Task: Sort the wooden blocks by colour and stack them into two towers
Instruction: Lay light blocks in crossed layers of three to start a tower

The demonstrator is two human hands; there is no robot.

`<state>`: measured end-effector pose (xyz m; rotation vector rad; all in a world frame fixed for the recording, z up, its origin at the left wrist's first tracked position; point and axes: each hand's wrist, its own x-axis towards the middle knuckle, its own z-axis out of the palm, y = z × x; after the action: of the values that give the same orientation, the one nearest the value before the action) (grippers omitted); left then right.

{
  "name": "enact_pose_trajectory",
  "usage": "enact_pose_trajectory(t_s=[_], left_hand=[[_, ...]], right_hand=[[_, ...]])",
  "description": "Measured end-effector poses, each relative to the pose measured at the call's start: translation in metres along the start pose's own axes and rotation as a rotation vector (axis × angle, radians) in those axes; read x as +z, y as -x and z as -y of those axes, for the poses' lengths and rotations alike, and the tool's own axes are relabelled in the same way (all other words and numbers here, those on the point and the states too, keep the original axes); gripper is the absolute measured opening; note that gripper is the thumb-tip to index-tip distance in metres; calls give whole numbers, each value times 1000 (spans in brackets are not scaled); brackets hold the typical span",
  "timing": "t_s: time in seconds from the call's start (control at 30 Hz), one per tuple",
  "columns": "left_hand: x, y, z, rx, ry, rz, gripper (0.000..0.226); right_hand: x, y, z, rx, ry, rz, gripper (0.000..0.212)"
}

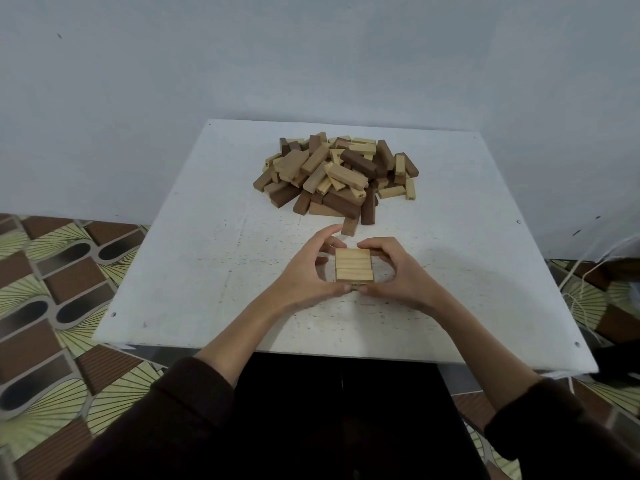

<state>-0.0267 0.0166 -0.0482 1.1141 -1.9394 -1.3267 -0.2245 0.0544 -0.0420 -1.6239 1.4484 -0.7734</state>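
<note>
Lowest in the frame, two dark sleeves [194,393] reach up from the bottom edge over the white square bench [207,271]. At the centre of the frame the left hand [308,275] and the right hand [401,271] cup a small stack of pale wooden blocks [354,268], whose top layer is several blocks lying side by side. Both hands are narrowed around it: the thumbs meet against its near lower face and the fingers curl round its left, right and far sides, though how firmly they press cannot be told. This looks like the squaring-up of the first, light-coloured tower, so the task is at an early stage and no dark tower is visible. To do this well, the squeeze should be light and even from both sides at once, with the thumbs and far fingers closing the gaps so every layer sits flush. A lopsided push could skew the lower layer, which is mostly hidden. Letting go should be straight outward, without dragging the top blocks. Just above the fingers a single tan wooden block [349,226] lies alone, close at hand. Beyond it, in the upper middle of the frame, the loose pile of mixed pale and dark brown wooden blocks [336,171] waits unsorted near the bench's far edge, below a plain grey wall [311,57].
</note>
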Motion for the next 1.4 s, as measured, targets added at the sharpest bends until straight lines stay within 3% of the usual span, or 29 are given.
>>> enact_pose_trajectory(t_s=[1.0, 1.2, 1.4], left_hand=[[6, -3, 7, 31, -4, -46, 92], [9, 1, 7, -1, -63, -61, 102], [22, 9, 3, 45, -332, -94, 103]], right_hand=[[5, -5, 1, 30, 59, -10, 60], [5, -2, 3, 56, 66, -7, 86], [24, 6, 0, 9, 331, -127, 104]])
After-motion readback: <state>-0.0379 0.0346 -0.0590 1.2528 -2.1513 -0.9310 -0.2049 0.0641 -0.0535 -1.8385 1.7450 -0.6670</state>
